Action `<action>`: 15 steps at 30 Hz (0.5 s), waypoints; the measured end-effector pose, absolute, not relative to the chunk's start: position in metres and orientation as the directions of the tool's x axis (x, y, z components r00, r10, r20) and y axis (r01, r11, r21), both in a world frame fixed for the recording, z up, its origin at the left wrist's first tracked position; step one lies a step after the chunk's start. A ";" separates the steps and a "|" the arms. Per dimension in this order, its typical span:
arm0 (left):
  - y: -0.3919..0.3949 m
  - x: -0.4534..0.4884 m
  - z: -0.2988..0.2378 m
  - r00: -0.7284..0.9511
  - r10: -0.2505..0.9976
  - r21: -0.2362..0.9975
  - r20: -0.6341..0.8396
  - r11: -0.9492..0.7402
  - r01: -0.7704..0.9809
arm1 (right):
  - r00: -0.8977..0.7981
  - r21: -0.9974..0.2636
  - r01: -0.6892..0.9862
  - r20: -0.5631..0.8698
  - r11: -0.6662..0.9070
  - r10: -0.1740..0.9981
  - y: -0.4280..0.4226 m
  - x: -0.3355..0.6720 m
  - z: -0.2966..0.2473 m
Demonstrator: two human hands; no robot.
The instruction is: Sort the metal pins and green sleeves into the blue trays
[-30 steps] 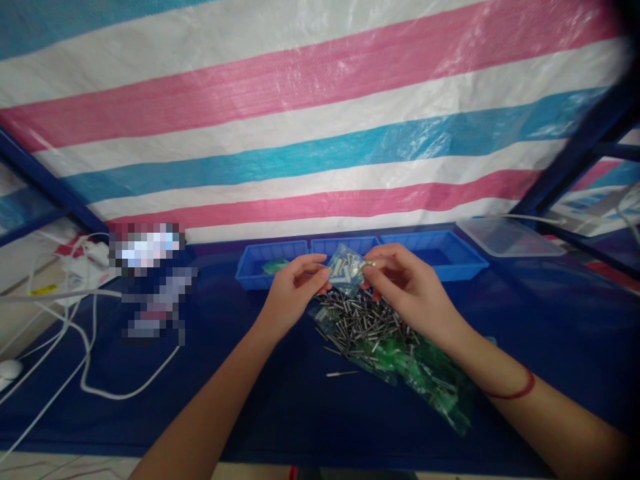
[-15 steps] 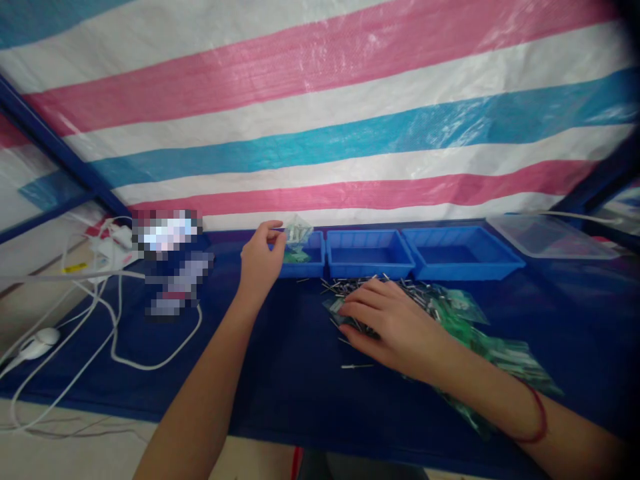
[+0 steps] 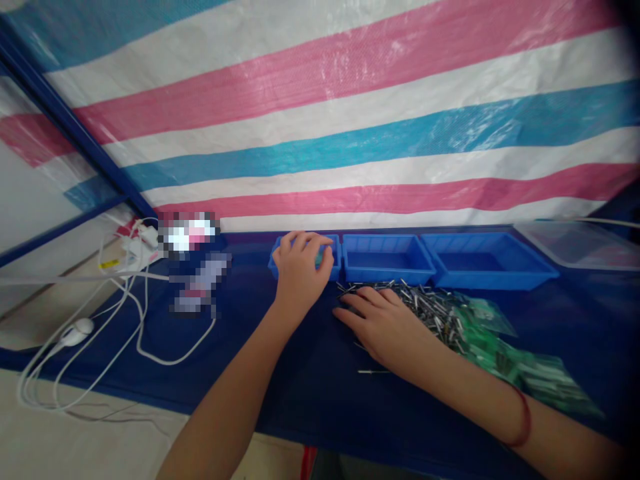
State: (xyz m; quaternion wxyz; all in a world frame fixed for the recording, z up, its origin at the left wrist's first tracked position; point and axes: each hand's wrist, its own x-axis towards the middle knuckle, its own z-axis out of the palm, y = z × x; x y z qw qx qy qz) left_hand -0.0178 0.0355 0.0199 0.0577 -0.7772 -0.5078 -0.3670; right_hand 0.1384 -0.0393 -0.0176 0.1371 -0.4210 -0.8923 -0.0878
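My left hand [image 3: 303, 267] hovers over the left blue bin [image 3: 274, 269], fingers curved and apart, with a gap between thumb and forefinger. Nothing shows in its grip. Something greenish inside that bin is mostly covered by the hand. My right hand [image 3: 385, 327] lies palm down at the left end of a heap of pop rivets [image 3: 435, 310], its fingers spread; what is beneath the palm is hidden. One loose rivet [image 3: 371, 371] lies nearer me on the blue table. Green and clear plastic bags [image 3: 493, 343] adjoin the heap on the right.
Two more blue bins, a middle one [image 3: 385, 275] and a right one [image 3: 490, 280], stand in a row along the back. A clear plastic lid [image 3: 575, 243] lies at the far right. White cables [image 3: 145, 327] and a power strip [image 3: 143, 247] occupy the left, beside blurred-out items.
My left hand has moved right over the left bin; the clear bag near its fingers is out of sight. The small bag by my right fingertips no longer shows. The view has turned slightly left.
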 end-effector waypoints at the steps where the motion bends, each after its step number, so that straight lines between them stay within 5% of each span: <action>1: 0.032 -0.016 0.020 0.227 0.743 0.282 0.629 -0.491 0.825 | -0.613 0.040 0.771 0.318 0.636 0.723 -0.039 0.138 -0.018; 15: 0.025 -0.007 0.016 0.331 0.751 0.296 0.571 -0.564 0.771 | -0.631 -0.002 0.750 0.294 0.661 0.718 -0.027 0.139 -0.018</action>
